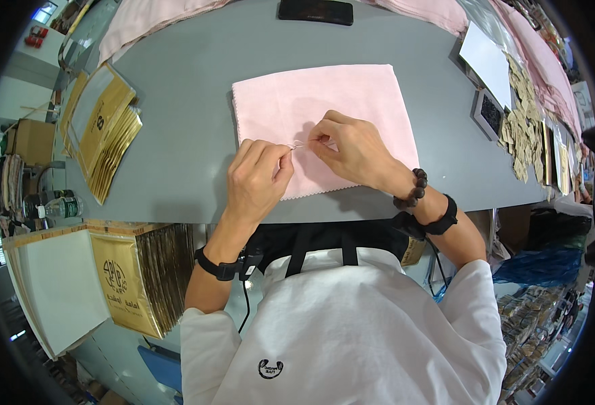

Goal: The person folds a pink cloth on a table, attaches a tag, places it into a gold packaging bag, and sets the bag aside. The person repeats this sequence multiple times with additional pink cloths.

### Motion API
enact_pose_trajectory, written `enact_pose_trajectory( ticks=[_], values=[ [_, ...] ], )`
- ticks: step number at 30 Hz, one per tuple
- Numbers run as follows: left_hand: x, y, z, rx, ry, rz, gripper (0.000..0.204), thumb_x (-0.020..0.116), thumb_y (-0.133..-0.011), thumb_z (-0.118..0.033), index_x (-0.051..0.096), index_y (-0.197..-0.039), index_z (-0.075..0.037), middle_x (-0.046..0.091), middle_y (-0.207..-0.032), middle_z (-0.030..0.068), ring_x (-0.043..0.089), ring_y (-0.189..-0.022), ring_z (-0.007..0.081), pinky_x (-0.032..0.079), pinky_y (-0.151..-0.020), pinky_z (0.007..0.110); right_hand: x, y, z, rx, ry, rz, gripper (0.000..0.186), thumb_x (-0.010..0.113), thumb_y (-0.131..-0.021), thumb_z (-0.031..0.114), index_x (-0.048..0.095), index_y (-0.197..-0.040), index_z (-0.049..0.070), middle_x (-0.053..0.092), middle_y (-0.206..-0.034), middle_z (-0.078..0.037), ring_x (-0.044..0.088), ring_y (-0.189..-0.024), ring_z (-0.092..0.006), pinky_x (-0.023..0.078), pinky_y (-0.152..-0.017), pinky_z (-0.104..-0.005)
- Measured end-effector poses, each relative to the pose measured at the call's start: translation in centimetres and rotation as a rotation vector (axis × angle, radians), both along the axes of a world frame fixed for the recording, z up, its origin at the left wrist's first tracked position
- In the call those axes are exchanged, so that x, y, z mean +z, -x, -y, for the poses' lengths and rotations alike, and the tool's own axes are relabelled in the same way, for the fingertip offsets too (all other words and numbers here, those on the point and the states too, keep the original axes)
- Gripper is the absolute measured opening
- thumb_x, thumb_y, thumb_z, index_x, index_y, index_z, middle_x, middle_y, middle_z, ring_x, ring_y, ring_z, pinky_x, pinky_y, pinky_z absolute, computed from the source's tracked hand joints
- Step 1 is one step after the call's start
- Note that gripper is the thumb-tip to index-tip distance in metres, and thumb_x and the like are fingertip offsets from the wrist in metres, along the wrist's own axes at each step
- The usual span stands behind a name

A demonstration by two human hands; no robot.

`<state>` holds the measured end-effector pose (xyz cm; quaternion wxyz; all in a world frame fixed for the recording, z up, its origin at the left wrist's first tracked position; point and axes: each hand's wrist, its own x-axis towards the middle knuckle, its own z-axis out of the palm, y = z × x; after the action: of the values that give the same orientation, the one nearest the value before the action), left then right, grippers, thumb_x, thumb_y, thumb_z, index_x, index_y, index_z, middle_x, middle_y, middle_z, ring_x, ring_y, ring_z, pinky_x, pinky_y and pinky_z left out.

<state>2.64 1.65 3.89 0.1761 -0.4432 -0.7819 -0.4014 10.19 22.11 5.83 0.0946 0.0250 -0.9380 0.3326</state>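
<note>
A folded pink cloth with a scalloped edge lies flat on the grey table before me. Over its lower part, my left hand pinches one end of a thin pale thread between thumb and forefinger. My right hand is a short way to the right, its thumb and fingertips closed on the same thread. The short loose stretch between the two hands looks looped; whether it is knotted is too small to tell. Part of the cloth is hidden beneath my hands.
Gold-and-clear packaging bags are stacked at the table's left. A black phone lies at the far edge. To the right are a small dark pad, a white card and a pile of beige tags. More gold bags stand below left.
</note>
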Motion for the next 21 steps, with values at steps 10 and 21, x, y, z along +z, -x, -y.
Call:
enact_pose_trajectory(
  ticks=[10,21],
  values=[
    [0.6,-1.4,1.9,0.028,-0.245,0.968,0.005,0.075,-0.094,-0.004,0.074,-0.093,0.001,0.07,-0.076,0.0005,0.061,-0.066,0.0054,0.049,-0.061,0.023,-0.1,-1.6,3.2,0.106,-0.286,-0.436,0.027,0.072,-0.084,0.007,0.069,-0.111,0.005,0.071,-0.102,-0.006,0.07,-0.083,-0.022,0.059,-0.067,-0.0353],
    [0.7,-0.5,8.2,-0.083,0.147,0.401,0.019,0.077,-0.084,0.001,0.076,-0.101,-0.008,0.072,-0.091,0.0042,0.066,-0.08,0.0218,0.053,-0.073,0.034,0.1,-1.8,3.9,0.108,0.385,0.047,0.004,0.071,-0.096,0.004,0.072,-0.098,0.001,0.072,-0.094,-0.012,0.071,-0.078,-0.0284,0.056,-0.068,-0.036]
  ],
)
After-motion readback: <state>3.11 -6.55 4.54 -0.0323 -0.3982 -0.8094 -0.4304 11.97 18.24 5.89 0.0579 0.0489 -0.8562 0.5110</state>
